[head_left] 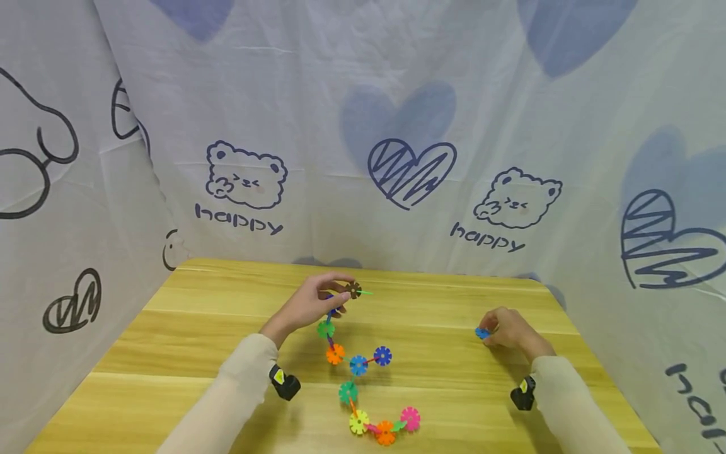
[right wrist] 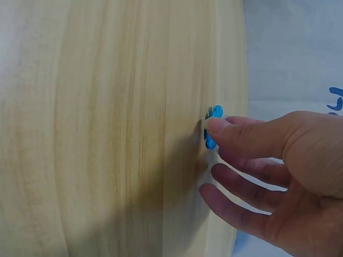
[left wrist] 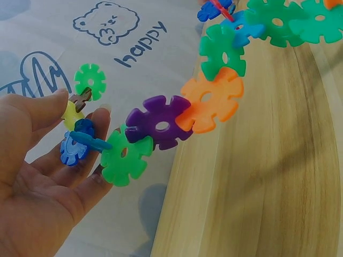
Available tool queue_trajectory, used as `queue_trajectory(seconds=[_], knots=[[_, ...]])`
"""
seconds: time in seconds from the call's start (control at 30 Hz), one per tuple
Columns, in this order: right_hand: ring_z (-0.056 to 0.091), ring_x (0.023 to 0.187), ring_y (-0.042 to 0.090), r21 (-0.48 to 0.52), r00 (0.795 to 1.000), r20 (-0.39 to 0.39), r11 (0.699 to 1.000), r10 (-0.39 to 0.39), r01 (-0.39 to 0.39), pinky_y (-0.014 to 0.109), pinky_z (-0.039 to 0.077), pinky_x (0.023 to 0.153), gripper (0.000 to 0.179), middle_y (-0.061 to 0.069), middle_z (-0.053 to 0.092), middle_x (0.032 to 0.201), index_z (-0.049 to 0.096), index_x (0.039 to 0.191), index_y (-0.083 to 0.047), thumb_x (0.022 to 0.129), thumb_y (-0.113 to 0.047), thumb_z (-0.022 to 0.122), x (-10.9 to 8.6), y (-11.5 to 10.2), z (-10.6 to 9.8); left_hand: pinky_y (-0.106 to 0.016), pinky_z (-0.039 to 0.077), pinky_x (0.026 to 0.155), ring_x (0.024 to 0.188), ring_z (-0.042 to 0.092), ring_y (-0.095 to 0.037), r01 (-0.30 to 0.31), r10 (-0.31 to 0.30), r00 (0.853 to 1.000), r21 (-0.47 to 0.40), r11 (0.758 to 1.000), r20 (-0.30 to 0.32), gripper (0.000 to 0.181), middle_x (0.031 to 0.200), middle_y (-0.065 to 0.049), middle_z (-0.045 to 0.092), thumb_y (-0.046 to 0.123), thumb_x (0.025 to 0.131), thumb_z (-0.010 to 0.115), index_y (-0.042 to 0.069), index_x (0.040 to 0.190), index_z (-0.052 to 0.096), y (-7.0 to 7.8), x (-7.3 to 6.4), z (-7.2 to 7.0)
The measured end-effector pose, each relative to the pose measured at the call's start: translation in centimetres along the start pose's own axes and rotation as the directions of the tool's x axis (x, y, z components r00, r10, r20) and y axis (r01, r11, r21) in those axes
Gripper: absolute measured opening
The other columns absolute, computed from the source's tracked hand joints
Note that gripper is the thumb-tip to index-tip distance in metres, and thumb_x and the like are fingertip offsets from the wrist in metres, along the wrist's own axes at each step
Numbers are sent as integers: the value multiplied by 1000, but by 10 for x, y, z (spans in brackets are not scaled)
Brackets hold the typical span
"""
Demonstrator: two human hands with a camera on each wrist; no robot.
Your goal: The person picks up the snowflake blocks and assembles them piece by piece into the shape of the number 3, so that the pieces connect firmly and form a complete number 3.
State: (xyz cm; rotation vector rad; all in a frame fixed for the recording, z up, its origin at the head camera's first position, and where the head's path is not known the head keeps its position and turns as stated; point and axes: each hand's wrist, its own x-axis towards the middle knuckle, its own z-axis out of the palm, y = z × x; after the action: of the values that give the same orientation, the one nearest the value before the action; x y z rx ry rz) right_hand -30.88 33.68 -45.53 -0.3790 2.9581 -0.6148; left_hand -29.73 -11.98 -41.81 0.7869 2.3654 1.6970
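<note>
My left hand holds up one end of a chain of notched plastic discs, with thumb and fingers pinching near a brown disc. In the left wrist view a light green disc projects past the fingertips, and blue, green, purple and orange discs run on from the hand. The chain trails toward the table's near side, ending in a pink disc. Apart from it, at the right, my right hand pinches a single blue disc between thumb and forefinger, just above the wood.
The wooden table has a printed cloth hanging behind it and at both sides. A side branch of the chain ends in a dark blue disc at the middle. Each wrist wears a small black camera.
</note>
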Motion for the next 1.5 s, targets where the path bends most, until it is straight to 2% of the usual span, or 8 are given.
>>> queue_trajectory(seconds=[0.23, 0.47, 0.73, 0.9, 1.13, 1.3, 1.5], knots=[[70, 91, 31, -7, 1000, -28, 1000, 9, -9, 50, 59, 85, 17, 15, 75, 96, 75, 91, -1, 78, 1, 85, 1, 2, 4, -50, 64, 82, 87, 74, -22, 2, -2, 1000, 6, 1000, 1, 39, 125, -23, 68, 15, 105, 61, 10, 144, 58, 0, 1, 0], [68, 85, 28, 8, 998, -58, 1000, 10, -10, 47, 59, 81, 17, 15, 74, 91, 73, 89, 0, 77, 5, 83, 2, 2, 7, -50, 64, 83, 89, 74, -23, 6, -6, 1000, 4, 1000, 2, 39, 126, -22, 69, 17, 105, 61, 10, 144, 58, 1, 2, 0], [62, 78, 21, 34, 998, -62, 999, 25, -23, 37, 54, 74, 20, 10, 71, 83, 72, 86, -4, 75, 5, 86, 2, 1, 8, -59, 61, 86, 86, 74, -20, 1, -1, 1000, 1, 1000, 4, 39, 125, -24, 68, 15, 105, 61, 10, 144, 58, -1, 1, 2], [58, 73, 16, 43, 997, -79, 999, 8, -5, 29, 50, 70, 19, 4, 70, 77, 71, 79, -6, 72, 4, 85, 4, 3, 9, -59, 61, 85, 86, 74, -21, -3, 3, 1000, 7, 1000, 2, 42, 125, -23, 69, 15, 105, 61, 6, 145, 56, -1, 1, 2], [55, 70, 12, 44, 992, -116, 998, -44, 49, 26, 47, 65, 15, 0, 68, 72, 71, 75, -9, 71, 2, 81, 8, -3, 9, -56, 62, 85, 86, 74, -20, 15, -15, 1000, 4, 1000, -2, 40, 126, -24, 68, 15, 105, 62, 9, 144, 58, 0, 1, 2], [58, 72, 13, 69, 983, -166, 993, -85, 97, 27, 48, 68, 17, 4, 68, 77, 68, 79, -7, 72, 3, 80, 9, -18, 7, -58, 61, 86, 87, 74, -20, 18, -18, 1000, 1, 1000, 0, 39, 128, -27, 67, 16, 104, 62, 10, 143, 58, 0, 1, 2], [63, 77, 18, 113, 980, -171, 987, -97, 118, 28, 52, 66, 26, 12, 69, 85, 68, 99, 0, 75, 7, 75, 13, -35, 5, -53, 63, 84, 88, 74, -20, 22, -22, 1000, 9, 1000, 1, 40, 126, -22, 68, 16, 105, 62, 10, 144, 58, 0, 1, 2]])
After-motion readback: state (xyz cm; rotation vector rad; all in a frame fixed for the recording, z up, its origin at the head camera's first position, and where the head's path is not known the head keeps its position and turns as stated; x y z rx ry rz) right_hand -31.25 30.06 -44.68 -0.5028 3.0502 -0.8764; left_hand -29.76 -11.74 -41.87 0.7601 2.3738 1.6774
